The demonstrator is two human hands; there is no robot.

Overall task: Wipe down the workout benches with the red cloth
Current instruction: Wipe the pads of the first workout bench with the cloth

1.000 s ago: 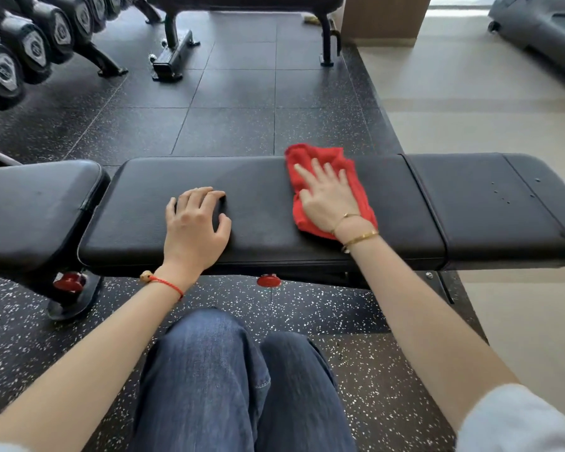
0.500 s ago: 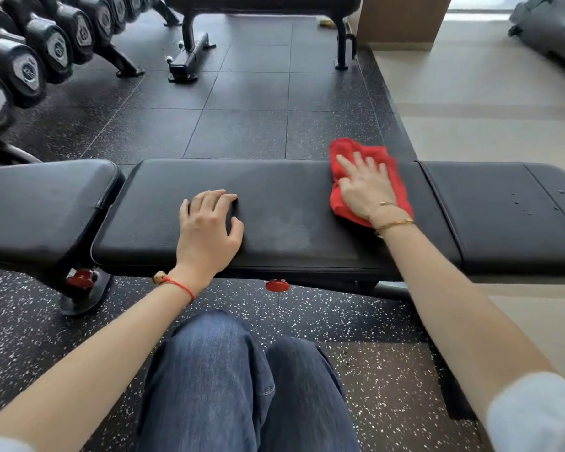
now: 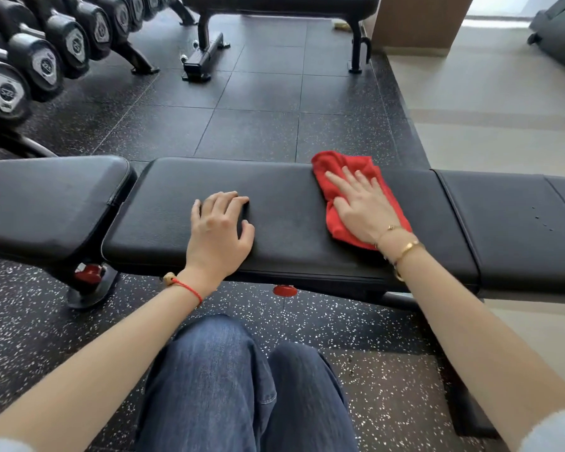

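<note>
Her right hand [image 3: 362,207] lies flat, fingers spread, pressing the red cloth [image 3: 356,197] onto the bench's middle pad [image 3: 284,223], toward its far right end. The cloth looks soft, light, bunching easily; a flat palm suits it. The left hand [image 3: 219,233] rests loosely curled on that pad, holding nothing.

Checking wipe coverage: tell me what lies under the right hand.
The right hand presses flat on the crumpled red cloth, spread over the black padded bench. The padding beneath the cloth is hidden.
</note>
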